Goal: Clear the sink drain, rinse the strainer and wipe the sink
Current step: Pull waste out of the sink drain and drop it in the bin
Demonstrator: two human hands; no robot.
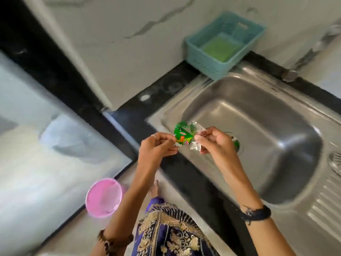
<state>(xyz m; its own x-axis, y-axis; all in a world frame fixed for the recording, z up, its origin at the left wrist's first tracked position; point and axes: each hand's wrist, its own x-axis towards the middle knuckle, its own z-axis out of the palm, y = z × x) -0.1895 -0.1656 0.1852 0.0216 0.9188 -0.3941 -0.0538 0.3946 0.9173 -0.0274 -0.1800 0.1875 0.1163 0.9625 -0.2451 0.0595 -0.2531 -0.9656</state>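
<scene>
The left hand (pixel 156 145) pinches a green wrapper (pixel 183 135) and the right hand (pixel 215 141) pinches its clear crumpled end, held above the sink (pixel 258 115) rim at 9 o'clock from the drain (pixel 237 143), where green scraps seem to remain. Best keep both pinches firm and carry it clear before letting go, likely toward the pink bin (pixel 104 197) at 7 o'clock. At 12 o'clock, a teal basket (pixel 204 61) holds a green pad (pixel 219 48).

Brushed steel sink (pixel 258 115), glossy plastic wrapper (pixel 184 137), seemingly plastic basket (pixel 206 58)
</scene>
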